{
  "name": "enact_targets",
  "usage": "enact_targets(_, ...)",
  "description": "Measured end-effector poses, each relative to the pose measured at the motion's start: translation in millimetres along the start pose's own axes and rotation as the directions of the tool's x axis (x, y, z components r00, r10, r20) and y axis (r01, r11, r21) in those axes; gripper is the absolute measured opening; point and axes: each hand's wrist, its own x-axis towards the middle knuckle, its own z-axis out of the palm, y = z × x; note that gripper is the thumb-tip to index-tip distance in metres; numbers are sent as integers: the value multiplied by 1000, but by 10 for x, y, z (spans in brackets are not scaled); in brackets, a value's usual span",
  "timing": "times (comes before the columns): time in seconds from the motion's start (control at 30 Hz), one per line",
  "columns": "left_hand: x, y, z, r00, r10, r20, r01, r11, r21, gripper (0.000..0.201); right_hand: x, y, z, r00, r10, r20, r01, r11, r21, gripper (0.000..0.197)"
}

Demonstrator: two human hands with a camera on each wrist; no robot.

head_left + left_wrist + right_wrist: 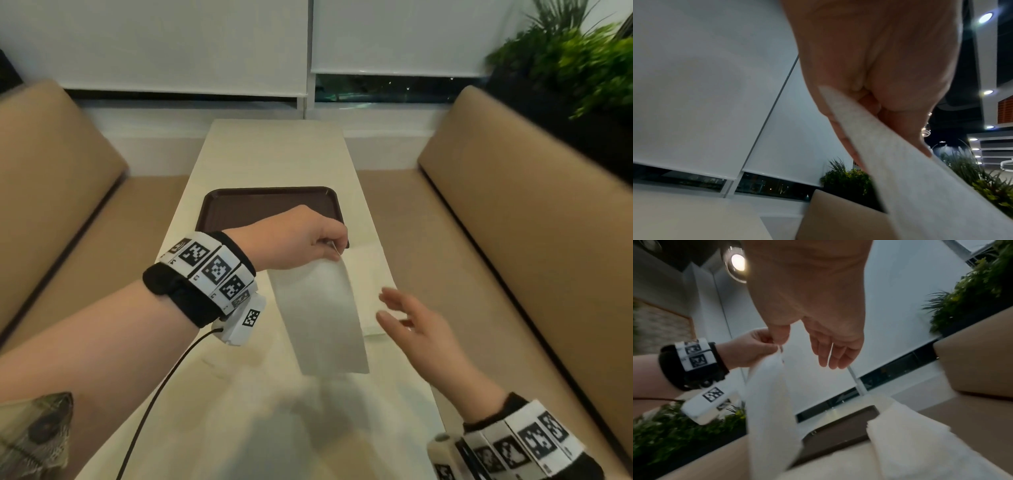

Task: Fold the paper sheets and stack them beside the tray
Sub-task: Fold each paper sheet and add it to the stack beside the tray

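Far left: tan bench seat (51, 164) along the left side of a long pale table (239, 394). Left forearm carries a black wrist strap with black-and-white coded tags (209, 270) and a small white camera box (243, 320), with a black cable (161, 394) trailing toward the near edge. Left hand (301, 240) is raised over the table, thumb and fingertips pinched on the top edge of a paper sheet (322, 318); the left wrist view confirms the pinch, with the sheet edge caught between thumb and fingers (840, 129). Sheet hangs free from that grip, long and narrow, lower end clear of the table surface, shadow beneath it. Whether it is already folded: cannot tell. Behind the left hand, a dark brown tray (260, 205) lies flat mid-table. Just right of the tray's near right corner, a stack of white paper (370, 277) lies on the table, close to its right edge; the hanging sheet covers part of it in the head view. Right hand (414, 329) is just right of the hanging sheet and above the stack, fingers straight and loosely spread, grasping nothing, apart from the sheet. Right wrist has the same tagged strap (524, 445). Far right: second tan bench (513, 205), green plants (582, 68) behind it. White roller blinds (171, 44) cover the window at the back.
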Motion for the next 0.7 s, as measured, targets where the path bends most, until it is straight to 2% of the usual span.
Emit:
enact_targets(0.03,48,25,2,1000,15,11,-15,1000,5,3,53,-68,8,999,-34,6,34,999,4,38)
enact_targets(0.07,98,57,13,999,32,25,-32,999,8,4,90,-138,43,998,-62,19,62,998,-6,35)
enact_targets(0.13,202,117,36,997,61,50,-61,998,8,3,186,-214,152,996,-93,-1,93,996,-14,6)
enact_targets(0.17,250,136,41,997,62,37,-62,998,-9,3,237,-212,191,996,-83,-26,84,996,15,22)
enact_targets(0.2,294,125,53,999,53,-3,-53,997,-57,1,282,-198,217,997,-53,-54,57,996,69,32)
enact_targets(0.23,335,108,70,997,21,-76,-31,990,-139,6,329,-175,211,996,-1,-88,15,986,166,34)
enact_targets(0.3,422,-26,186,957,-159,-242,57,923,-380,33,407,-129,132,986,106,-130,-57,941,334,31)
enact_targets(0.33,448,-92,281,925,-292,-241,122,831,-542,50,457,-77,80,978,153,-143,-88,920,383,35)
enact_targets(0.37,462,-141,409,902,-402,-157,183,686,-704,65,512,-42,25,971,196,-139,-122,902,414,34)
enact_targets(0.4,474,-183,572,890,-456,-26,232,499,-835,74,581,2,-22,964,227,-139,-146,888,437,27)
enact_targets(0.43,490,-210,740,878,-467,106,282,324,-903,74,661,52,-60,961,248,-125,-168,877,450,18)
enact_targets(0.47,513,-219,883,865,-463,194,320,211,-923,68,759,107,-79,958,266,-102,-195,874,446,13)
enact_targets(0.5,557,-235,1007,849,-475,232,351,179,-919,63,865,164,-89,958,278,-75,-223,880,420,13)
enact_targets(0.57,697,-292,1212,804,-555,212,373,195,-907,57,1103,303,-82,958,285,-37,-262,919,293,13)
enact_targets(0.7,990,-435,1545,710,-699,87,460,367,-809,59,1500,606,-23,968,244,-68,-247,967,-54,36)
